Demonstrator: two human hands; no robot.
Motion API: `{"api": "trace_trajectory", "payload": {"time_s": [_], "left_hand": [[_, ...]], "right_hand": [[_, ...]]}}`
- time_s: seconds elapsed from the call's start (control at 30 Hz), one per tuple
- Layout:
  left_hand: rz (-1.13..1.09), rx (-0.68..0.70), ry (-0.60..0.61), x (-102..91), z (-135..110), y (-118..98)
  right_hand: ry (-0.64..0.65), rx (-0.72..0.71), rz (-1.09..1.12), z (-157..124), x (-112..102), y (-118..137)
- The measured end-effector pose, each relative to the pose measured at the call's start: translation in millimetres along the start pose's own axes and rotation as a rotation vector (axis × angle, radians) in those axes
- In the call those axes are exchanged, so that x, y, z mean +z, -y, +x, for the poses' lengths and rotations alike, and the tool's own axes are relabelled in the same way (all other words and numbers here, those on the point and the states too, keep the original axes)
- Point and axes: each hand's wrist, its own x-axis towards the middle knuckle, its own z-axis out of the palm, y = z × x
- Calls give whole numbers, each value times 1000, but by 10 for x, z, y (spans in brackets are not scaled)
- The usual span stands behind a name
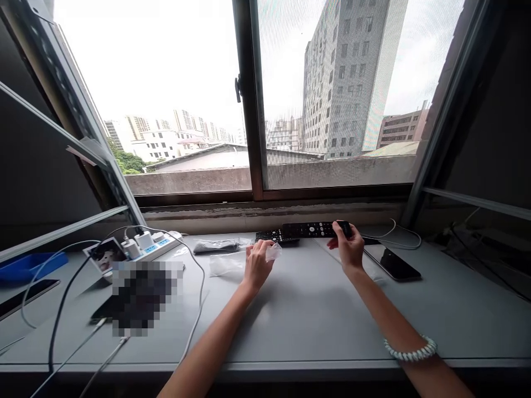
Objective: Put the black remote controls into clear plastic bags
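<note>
My right hand (350, 247) grips one end of a black remote control (311, 229), thumb on top, holding it level above the desk with its buttons towards me. My left hand (258, 262) is closed on a clear plastic bag (228, 265), and a crumpled bit of the plastic sticks out beside the fingers. Just beyond my left hand lies another black remote (269, 236), partly hidden by the hand and the held remote. To its left is a dark item in clear wrapping (216, 245).
On the right lies a black phone (392, 261) with a white cable (409, 243) behind it. A power strip (160, 247) with plugs, a blurred-out device (145, 296), trailing cables and a blue tray (31, 267) are on the left. Metal posts flank the window.
</note>
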Motion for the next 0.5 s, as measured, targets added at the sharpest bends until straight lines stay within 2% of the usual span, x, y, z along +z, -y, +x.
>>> {"api": "trace_trajectory", "payload": {"time_s": [0.23, 0.5], "left_hand": [[25, 63, 1, -16, -8, -78], [40, 138, 8, -27, -22, -155]], "right_hand": [[-25, 127, 62, 25, -33, -5], [62, 135, 55, 22, -9, -30]]}}
